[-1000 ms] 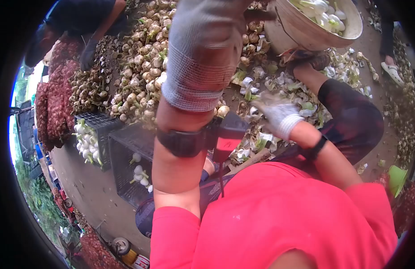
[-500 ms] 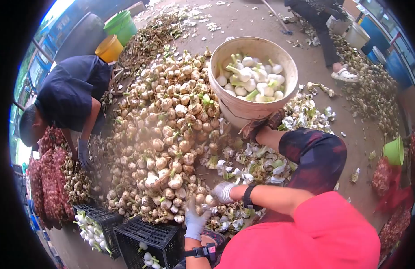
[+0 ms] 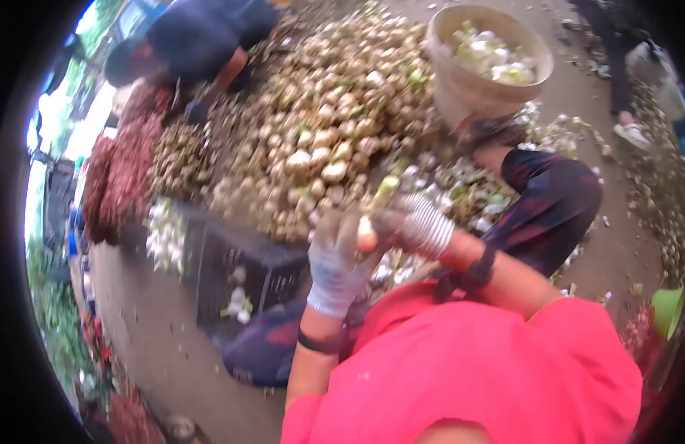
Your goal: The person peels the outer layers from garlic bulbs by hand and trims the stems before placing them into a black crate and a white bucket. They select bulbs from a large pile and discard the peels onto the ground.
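My gloved left hand (image 3: 335, 259) and gloved right hand (image 3: 416, 226) meet in front of my chest, fingers closed round one garlic bulb. Its pale green stem (image 3: 387, 189) sticks up between them, while the bulb is mostly hidden by fingers. A small pinkish patch shows between the hands, too blurred to identify. Just beyond them lies a large heap of brownish bulbs (image 3: 335, 133). White peelings and leaves (image 3: 461, 185) cover the ground by my right leg. A black crate (image 3: 243, 259) with a few white bulbs stands left of my left hand.
A whitish bucket (image 3: 468, 96) holding cleaned bulbs stands beyond my right foot. Another person (image 3: 202, 37) bends over the heap's far left side, near red mesh sacks (image 3: 128, 163). A third person's leg (image 3: 616, 74) is at upper right, and a green container (image 3: 666, 311) at right.
My hands have risen from the heap's near edge and come together on a bulb with its stem up. The view has swung, shifting the bucket and heap up and right.
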A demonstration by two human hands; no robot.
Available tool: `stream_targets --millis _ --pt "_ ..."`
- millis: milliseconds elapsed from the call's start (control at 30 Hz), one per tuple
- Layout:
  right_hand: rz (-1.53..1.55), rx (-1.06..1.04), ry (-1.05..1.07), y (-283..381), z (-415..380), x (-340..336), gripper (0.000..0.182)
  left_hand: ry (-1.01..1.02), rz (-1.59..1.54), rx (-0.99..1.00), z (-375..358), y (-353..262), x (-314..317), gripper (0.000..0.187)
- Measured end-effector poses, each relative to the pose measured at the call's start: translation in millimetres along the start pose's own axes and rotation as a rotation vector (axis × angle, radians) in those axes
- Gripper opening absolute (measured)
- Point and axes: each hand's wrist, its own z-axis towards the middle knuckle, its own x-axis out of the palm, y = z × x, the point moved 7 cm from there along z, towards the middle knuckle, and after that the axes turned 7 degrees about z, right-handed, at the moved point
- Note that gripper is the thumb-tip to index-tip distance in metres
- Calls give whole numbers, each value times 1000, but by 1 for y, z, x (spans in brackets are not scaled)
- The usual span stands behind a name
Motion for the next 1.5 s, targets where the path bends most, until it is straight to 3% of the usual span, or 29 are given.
stream_targets --millis 100,167,233,300,333,367,400,467,500,567,633,700,767,800,833,867,967,1000,1033,1100,1133,1167,1200,1233,1267,1333,1400,1467,1500 --pt "-60 63 96 12 -21 17 27 83 60 17 -22 1 -5 72" --pt "-310 -65 126 16 -25 20 18 55 98 5 -26 -7 -14 70" --pt "-252 -117 106 -5 -16 19 16 102 62 -34 -29 -7 -19 71" --pt "4 -14 226 -2 -13 19 16 157 -1114 -799 -46 26 6 69" --pt "440 71 418 -3 -24 29 17 163 -1538 -929 -62 35 25 69" --pt "510 226 389 -10 -28 34 20 122 -1379 -818 -59 38 23 55" --pt "513 230 397 -8 -29 39 20 71 -1210 -723 -56 40 19 42" --pt "323 198 339 -5 -25 30 18 55 -1039 -1088 -69 50 20 26" --pt "209 200 348 -1 -24 26 19 -33 -684 -1005 -69 62 8 22" --pt "-121 38 275 14 -22 29 20 -100 -653 -747 -49 42 -9 20" --pt "-152 233 449 -12 -20 40 18 7 -443 -452 -46 32 12 18" --pt "-34 265 380 -12 -15 35 18 -1 -772 -902 -55 52 23 18" --pt "-625 16 405 2 -1 34 15 122 -635 -723 -61 60 34 11" --pt "-1063 -362 380 23 -1 39 18 169 -700 -727 -54 52 31 11" --pt "-1200 -418 313 28 2 36 20 213 -764 -728 -44 43 24 11" --pt "-1237 -392 291 21 12 29 21 348 -954 -896 -56 42 26 12" --pt "-1340 -208 320 -2 36 18 22 338 -1291 -762 -47 36 15 15" --pt "-1325 -153 392 -10 38 20 21 257 -1363 -634 -40 37 9 21" --pt "-1309 -100 466 -18 39 23 21 207 -1465 -687 -42 41 6 30" --pt "-1233 -152 605 -25 27 33 21 -164 -1451 -627 -52 79 -7 36" --pt "-1193 -144 698 -23 20 33 18 -367 -1029 -689 -70 113 -24 39" --pt "-1150 -137 788 -12 10 34 15 -540 -936 -802 -79 141 -42 42" --pt "-707 -71 848 1 -2 29 11 -707 -830 -916 -90 167 -60 45" --pt "-365 -35 718 20 -14 16 9 -882 -1066 -1106 -95 190 -65 49" --pt "-22 -38 610 39 -27 3 7 -965 -1125 -1087 -103 212 -75 50" --pt "194 -225 527 58 -32 -46 8 -1024 -1156 -1000 -114 235 -92 50" --pt "-191 -82 422 50 -8 -83 13 -969 -960 -1079 -114 228 -107 49" --pt "-1151 170 -1 38 6 -122 26 -985 -610 -1212 -101 213 -113 41" --pt "-1758 113 -110 37 15 -123 34 -982 -437 -1291 -93 203 -116 37"
